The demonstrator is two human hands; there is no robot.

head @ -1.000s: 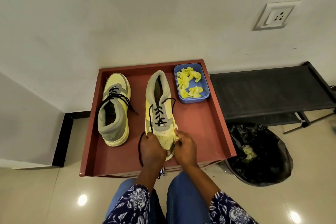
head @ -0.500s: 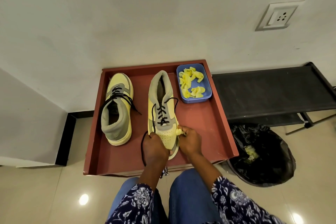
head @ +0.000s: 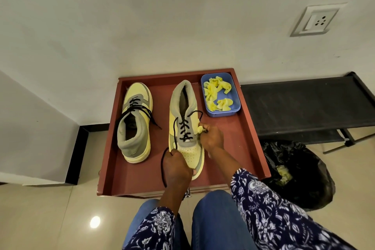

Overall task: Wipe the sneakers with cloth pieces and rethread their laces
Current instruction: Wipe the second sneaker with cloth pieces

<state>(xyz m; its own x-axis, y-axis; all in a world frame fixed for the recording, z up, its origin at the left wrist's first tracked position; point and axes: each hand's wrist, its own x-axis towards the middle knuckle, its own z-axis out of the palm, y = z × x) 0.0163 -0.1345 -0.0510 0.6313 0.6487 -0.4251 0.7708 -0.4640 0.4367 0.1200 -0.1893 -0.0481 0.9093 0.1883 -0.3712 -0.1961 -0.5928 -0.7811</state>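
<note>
A shallow red-brown tray (head: 239, 138) with a raised rim sits against the pale wall and serves as the landmark here. In its far right corner stands a small blue tub (head: 235, 107), rounded at the corners, holding crumpled yellow cloth pieces (head: 215, 95). To the right of the tray runs a low black rack (head: 304, 105) with a dull, flat top, and in front of that, near the tray's right front corner, a bin lined with a glossy black bag (head: 300, 172) has yellow scraps inside. A white wall socket (head: 316, 20) is mounted high above the tray's right side.

On the tray's left half a yellow and grey sneaker (head: 135, 121) stands on its sole, toe toward the wall, black lace loose across its padded collar. The second sneaker (head: 185, 125) lies in the middle of the tray, toe toward the person, its perforated yellow toe cap smooth and its collar soft grey. The left hand (head: 176, 168) curls around that toe, covering it, with a black lace (head: 163, 160) looping out beside it. The right hand (head: 211, 138) rests against the shoe's right side, fingertips pinching a small wad of yellow cloth (head: 200, 129) to the upper.
</note>
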